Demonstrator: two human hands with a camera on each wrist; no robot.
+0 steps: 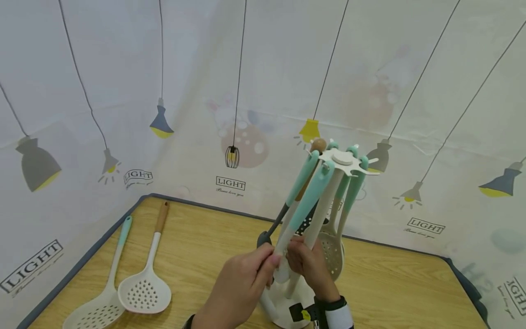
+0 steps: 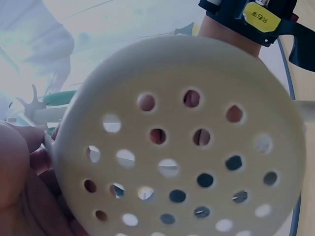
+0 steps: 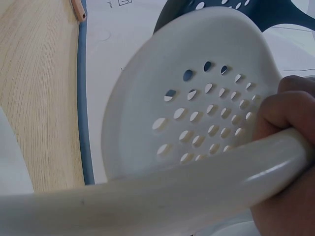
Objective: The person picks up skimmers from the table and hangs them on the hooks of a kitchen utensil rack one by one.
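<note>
My left hand [image 1: 246,278] pinches the neck of a white skimmer with a mint handle [image 1: 310,196], its top at the hooked crown [image 1: 345,161] of a white utensil stand. Close up in the left wrist view is its round, holed head [image 2: 184,150], with left-hand fingers at its edge. My right hand [image 1: 310,262] grips the stand's white post [image 3: 147,206], which leans in the head view. Behind the post, in the right wrist view, is a pale holed head [image 3: 133,113]. A dark utensil [image 1: 265,237] and a beige skimmer [image 1: 336,256] hang around the stand.
On the wooden table's left lie a mint-handled slotted utensil [image 1: 107,297] and a wood-handled white skimmer [image 1: 152,274], their heads overlapping. The stand's round base [image 1: 302,297] is below my hands. A dark rim [image 1: 230,212] edges the table before a lamp-printed curtain [image 1: 279,68].
</note>
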